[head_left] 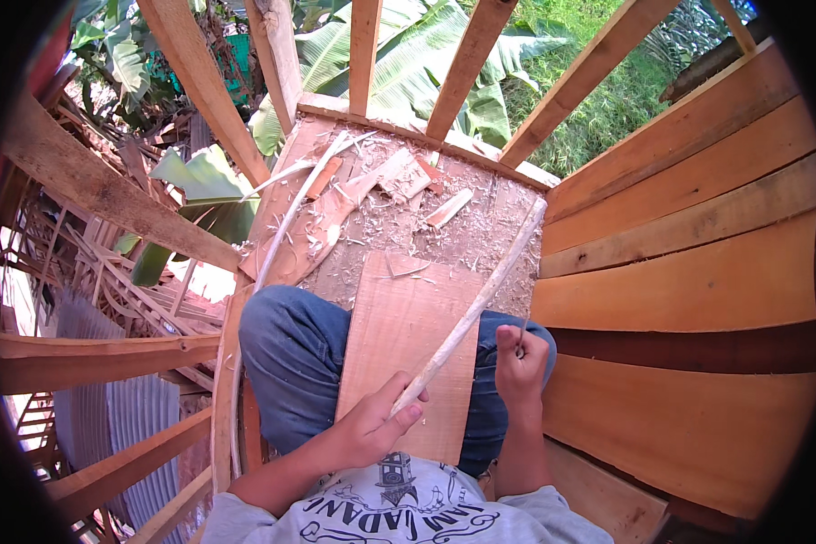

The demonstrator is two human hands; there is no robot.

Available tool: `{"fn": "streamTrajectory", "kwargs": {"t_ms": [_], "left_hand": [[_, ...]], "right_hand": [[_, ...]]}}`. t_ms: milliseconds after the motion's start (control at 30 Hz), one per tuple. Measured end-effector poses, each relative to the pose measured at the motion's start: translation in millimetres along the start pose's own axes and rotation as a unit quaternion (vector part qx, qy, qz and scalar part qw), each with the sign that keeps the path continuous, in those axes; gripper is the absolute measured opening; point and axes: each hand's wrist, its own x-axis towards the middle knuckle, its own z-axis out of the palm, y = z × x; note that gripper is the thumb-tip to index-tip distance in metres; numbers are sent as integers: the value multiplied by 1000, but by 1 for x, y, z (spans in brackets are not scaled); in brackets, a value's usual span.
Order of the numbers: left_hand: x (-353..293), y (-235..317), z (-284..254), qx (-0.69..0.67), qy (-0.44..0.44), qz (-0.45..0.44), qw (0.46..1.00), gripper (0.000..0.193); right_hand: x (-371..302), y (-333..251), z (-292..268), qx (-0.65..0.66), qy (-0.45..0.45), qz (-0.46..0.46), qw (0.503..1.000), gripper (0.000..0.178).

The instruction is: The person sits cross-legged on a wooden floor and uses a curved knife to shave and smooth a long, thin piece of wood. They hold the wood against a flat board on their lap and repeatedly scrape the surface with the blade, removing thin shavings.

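Note:
My left hand (383,426) is closed round the lower end of a long, pale, peeled stick (485,295). The stick slants up and away to the right, crossing over a flat wooden board (381,317) that lies on my lap between my knees. Beside my right knee, my right hand (523,367) is a fist round a slim knife (523,334). Its thin blade points up, seen nearly edge-on, and most of the handle is hidden in the fingers. The blade is apart from the stick.
Wood shavings and offcuts (449,208) litter the plank floor (503,190) ahead. A second long, thin stick (295,208) runs along my left side. Slatted wooden railings (363,54) stand in front and left, with a plank wall (680,272) close on the right. Banana leaves grow beyond.

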Motion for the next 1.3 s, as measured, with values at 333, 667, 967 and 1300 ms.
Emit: {"fn": "streamTrajectory", "kwargs": {"t_ms": [333, 667, 967, 1300], "left_hand": [[-5, -18, 18, 53, -127, -45, 989, 25], [-19, -33, -3, -208, -182, -16, 961, 31], [-30, -1, -1, 264, 60, 54, 961, 33], [-28, 9, 8, 309, 71, 72, 945, 34]], "right_hand": [[29, 46, -67, -116, 144, 4, 983, 73], [-8, -27, -27, -14, 22, -32, 999, 73], [-15, -28, -6, -233, -4, -166, 958, 68], [0, -19, -18, -263, 69, -190, 943, 74]]}}
